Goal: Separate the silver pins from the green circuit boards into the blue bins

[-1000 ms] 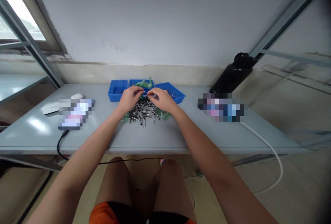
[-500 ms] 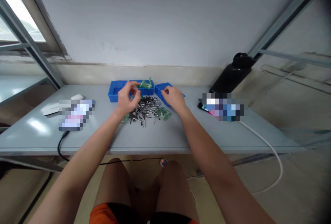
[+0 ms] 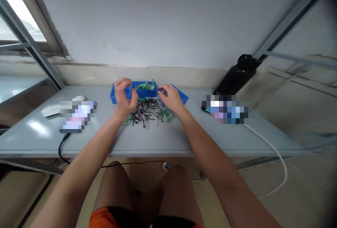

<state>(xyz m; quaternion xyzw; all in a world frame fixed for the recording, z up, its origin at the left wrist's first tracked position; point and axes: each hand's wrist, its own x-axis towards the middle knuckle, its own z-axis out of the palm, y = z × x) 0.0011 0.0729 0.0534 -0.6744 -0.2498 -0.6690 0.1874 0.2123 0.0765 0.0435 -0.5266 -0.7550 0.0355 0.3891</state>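
My left hand (image 3: 124, 96) is over the left blue bin (image 3: 113, 96), its fingers curved and the thumb held apart, with nothing visible between them. My right hand (image 3: 170, 96) reaches over the near left part of the right blue bin (image 3: 183, 96); thumb and fingers are slightly apart and I see nothing in them. Between the hands lies a loose pile of metal screws (image 3: 147, 110), some dark, some silvery. Behind the pile, the middle blue bin (image 3: 150, 93) holds green-tinted plastic packets (image 3: 147, 86). Another green packet (image 3: 167, 115) rests at the pile's right edge.
A pixelated phone-like device (image 3: 79, 117) with a black cable lies on the left of the grey table (image 3: 158, 140), near a white mouse (image 3: 79, 98). On the right are a black bottle (image 3: 234, 77) and another blurred device (image 3: 229, 110) with a white cable.
My left hand has moved left, from the middle bin to the left one, and its fingers have spread. My right hand has shifted slightly left, its fingers loosening from a pinch.
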